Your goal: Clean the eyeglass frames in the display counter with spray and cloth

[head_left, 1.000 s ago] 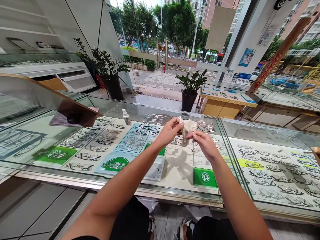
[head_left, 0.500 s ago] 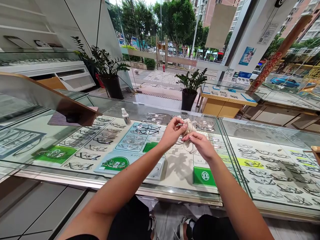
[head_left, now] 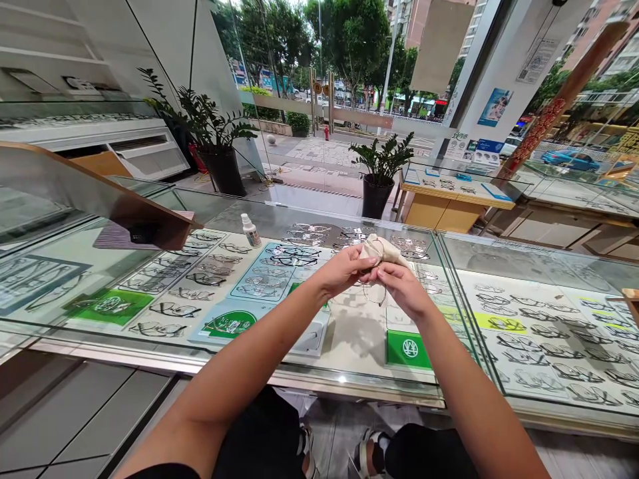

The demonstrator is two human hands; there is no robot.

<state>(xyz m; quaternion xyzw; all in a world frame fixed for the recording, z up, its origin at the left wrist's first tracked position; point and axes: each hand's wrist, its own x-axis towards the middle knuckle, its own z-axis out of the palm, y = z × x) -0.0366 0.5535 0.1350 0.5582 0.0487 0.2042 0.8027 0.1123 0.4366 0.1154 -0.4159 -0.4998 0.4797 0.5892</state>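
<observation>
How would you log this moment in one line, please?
left hand: pinching cloth | right hand: holding glasses | white bottle: standing apart

A head-worn camera looks forward and steeply down over the nearby hands [head_left: 343,271].

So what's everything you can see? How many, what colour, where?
Cloth: one, cream, centre
Held glasses: one pair, dark-rimmed, against cloth
Bottle: one, white, left of cloth
Display glasses: many, mixed colours, in glass cases
Logo cards: several, green, in cases
Potted plants: two, green, beyond cases
Wooden table: one, light brown, ahead right
Trees: several, green, outside
Shoes: two, white and dark, below
Left fingers: one set, bare, on cloth
Right fingers: one set, bare, on held glasses
</observation>
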